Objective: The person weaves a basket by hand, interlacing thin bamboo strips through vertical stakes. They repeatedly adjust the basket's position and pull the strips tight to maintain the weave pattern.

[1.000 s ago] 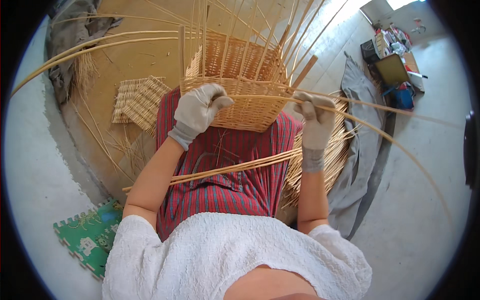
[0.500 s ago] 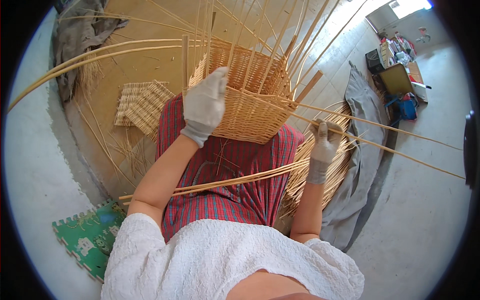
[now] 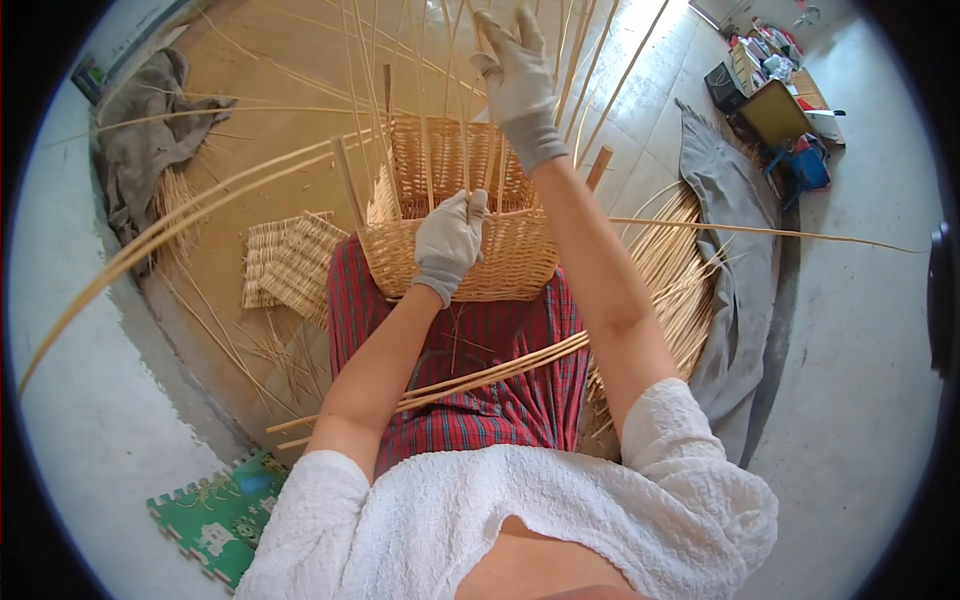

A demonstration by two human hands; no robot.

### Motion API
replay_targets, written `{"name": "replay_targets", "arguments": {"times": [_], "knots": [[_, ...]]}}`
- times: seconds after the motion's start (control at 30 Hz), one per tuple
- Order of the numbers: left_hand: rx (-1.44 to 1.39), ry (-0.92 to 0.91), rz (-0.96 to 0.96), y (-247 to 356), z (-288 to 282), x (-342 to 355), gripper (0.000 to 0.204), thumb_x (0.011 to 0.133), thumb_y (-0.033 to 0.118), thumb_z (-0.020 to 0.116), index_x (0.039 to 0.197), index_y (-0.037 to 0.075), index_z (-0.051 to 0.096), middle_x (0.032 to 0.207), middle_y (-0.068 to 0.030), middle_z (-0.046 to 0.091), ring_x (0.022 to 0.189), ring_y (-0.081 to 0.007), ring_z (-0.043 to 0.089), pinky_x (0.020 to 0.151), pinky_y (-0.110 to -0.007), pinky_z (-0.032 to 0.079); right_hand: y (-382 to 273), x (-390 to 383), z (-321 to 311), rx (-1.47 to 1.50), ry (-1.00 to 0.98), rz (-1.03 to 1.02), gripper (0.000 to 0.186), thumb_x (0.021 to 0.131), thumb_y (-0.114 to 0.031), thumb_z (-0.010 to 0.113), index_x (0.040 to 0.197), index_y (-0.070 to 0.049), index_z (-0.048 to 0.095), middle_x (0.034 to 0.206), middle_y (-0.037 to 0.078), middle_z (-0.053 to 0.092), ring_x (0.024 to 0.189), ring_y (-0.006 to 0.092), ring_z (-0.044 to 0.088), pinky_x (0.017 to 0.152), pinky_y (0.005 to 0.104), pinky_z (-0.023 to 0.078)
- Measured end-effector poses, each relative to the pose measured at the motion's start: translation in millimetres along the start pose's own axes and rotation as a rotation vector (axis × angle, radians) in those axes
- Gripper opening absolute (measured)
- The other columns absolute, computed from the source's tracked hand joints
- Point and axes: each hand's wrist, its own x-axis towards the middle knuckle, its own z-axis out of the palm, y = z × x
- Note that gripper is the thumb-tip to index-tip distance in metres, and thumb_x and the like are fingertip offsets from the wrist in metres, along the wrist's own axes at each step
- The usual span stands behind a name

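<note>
A half-woven wicker basket (image 3: 515, 262) rests on my lap, with tall thin upright rods and thicker corner posts rising from its rim. My gloved left hand (image 3: 450, 240) is closed on its near rim, at the foot of one upright rod; what lies under the fingers is partly hidden. Above the basket's right side, my gloved right hand (image 3: 520, 85) is raised among the uprights, fingers apart, gripping nothing that I can make out. One long weaving rod (image 3: 760, 232) sticks out to the right from the near rim. Thicker rods (image 3: 180, 225) curve away to the left.
Loose rods (image 3: 480, 375) lie across my red checked lap cloth (image 3: 480, 420). To the right, a bundle of rods (image 3: 670, 265) lies by a grey cloth (image 3: 735, 300). Woven mats (image 3: 290, 262) and a green foam mat (image 3: 225, 515) are at left. A cluttered shelf (image 3: 790, 110) stands far right.
My right hand has left the long rod at the right and risen over the basket among the uprights. My left hand has moved right and down along the near rim.
</note>
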Motion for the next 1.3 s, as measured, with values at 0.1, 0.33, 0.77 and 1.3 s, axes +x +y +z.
{"name": "replay_targets", "arguments": {"times": [0.1, 0.33, 0.77, 1.3], "knots": [[-0.188, -0.17, -0.237, 20.2, -20.1, 5.1, 0.043, 0.108, 0.044, 0.049, 0.109, 0.005, 0.065, 0.061, -0.0076, 0.061, 0.042, -0.0154, 0.06, 0.041, -0.032, 0.048, -6.1, -15.7, 27.3, 0.285, 0.164, 0.298, 0.042, 0.095, -0.012, 0.067, 0.136, -0.006, 0.059, 0.117, 0.01, 0.066, 0.096, 0.019, 0.061, 0.082, 0.0331, 0.054], [-0.321, -0.266, -0.275, 34.4, -41.3, 2.0, 0.031, 0.105, 0.035, 0.059, 0.099, 0.005, 0.063, 0.061, -0.0065, 0.061, 0.046, -0.0141, 0.06, 0.044, -0.032, 0.046, 16.9, -174.8, -87.8, 0.97, 0.403, 0.428, 0.02, 0.11, -0.023, 0.044, 0.112, -0.005, 0.053, 0.079, 0.002, 0.047, 0.056, 0.0138, 0.043, 0.064, 0.0348, 0.049], [-0.572, 0.306, 0.102, 46.8, -32.7, -6.2, 0.037, 0.106, 0.022, 0.059, 0.137, 0.002, 0.052, 0.113, -0.0145, 0.07, 0.06, -0.0143, 0.068, 0.052, -0.026, 0.056, 5.5, -156.5, -154.3, 0.676, 0.322, 0.692, 0.016, 0.109, -0.021, 0.049, 0.106, -0.005, 0.049, 0.08, 0.008, 0.062, 0.074, 0.0181, 0.064, 0.068, 0.0362, 0.058], [-0.439, -0.335, -0.273, 75.0, 23.7, 10.2, 0.029, 0.105, 0.03, 0.061, 0.104, 0.001, 0.065, 0.074, -0.006, 0.066, 0.051, -0.0152, 0.066, 0.045, -0.029, 0.053, 61.3, -21.9, -155.3, 0.406, -0.069, 0.411, 0.028, 0.102, -0.007, 0.054, 0.129, -0.004, 0.05, 0.095, 0.012, 0.071, 0.085, 0.0229, 0.071, 0.076, 0.0395, 0.061]]}}
